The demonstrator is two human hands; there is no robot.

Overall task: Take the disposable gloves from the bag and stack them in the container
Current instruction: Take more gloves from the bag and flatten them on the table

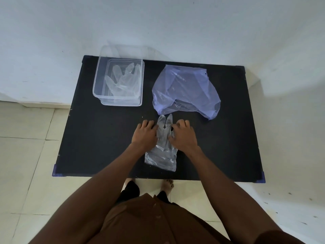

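- We press both hands, left (145,133) and right (182,136), fingers spread flat, on a glove (162,152) lying near the table (105,138) edge.
- Next, we judge: lift it into the far-left container (98,95); the bag (186,88) lies far right.

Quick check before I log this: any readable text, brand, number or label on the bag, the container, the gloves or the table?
None: no print shows on the purple bag, the clear container, the glove on the table, the gloves in the container or the black table.
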